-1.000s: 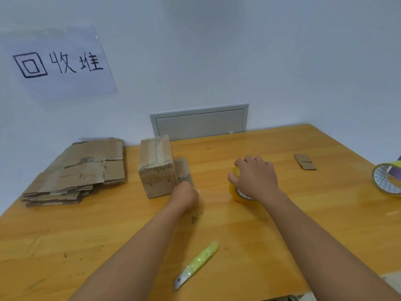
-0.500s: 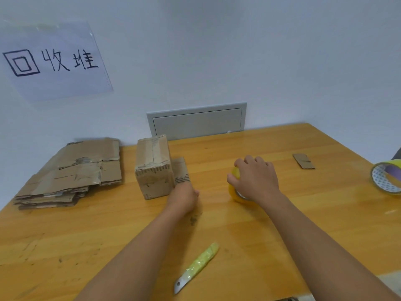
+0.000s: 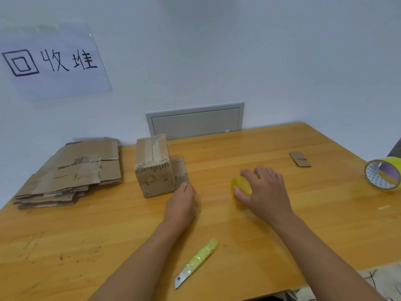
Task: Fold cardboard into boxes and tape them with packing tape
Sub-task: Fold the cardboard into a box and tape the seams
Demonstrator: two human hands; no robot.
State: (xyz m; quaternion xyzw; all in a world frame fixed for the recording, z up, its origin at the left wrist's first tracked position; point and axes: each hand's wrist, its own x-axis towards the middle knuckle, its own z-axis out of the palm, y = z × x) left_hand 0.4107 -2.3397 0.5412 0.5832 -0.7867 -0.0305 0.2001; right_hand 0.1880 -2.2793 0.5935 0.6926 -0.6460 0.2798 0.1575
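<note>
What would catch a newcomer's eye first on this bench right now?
Probably the right hand gripping a yellow tape roll at mid-table, with the left hand beside a taped cardboard box. Next, the stack of flat cardboard at far left and the yellow-handled knife near the front edge.
</note>
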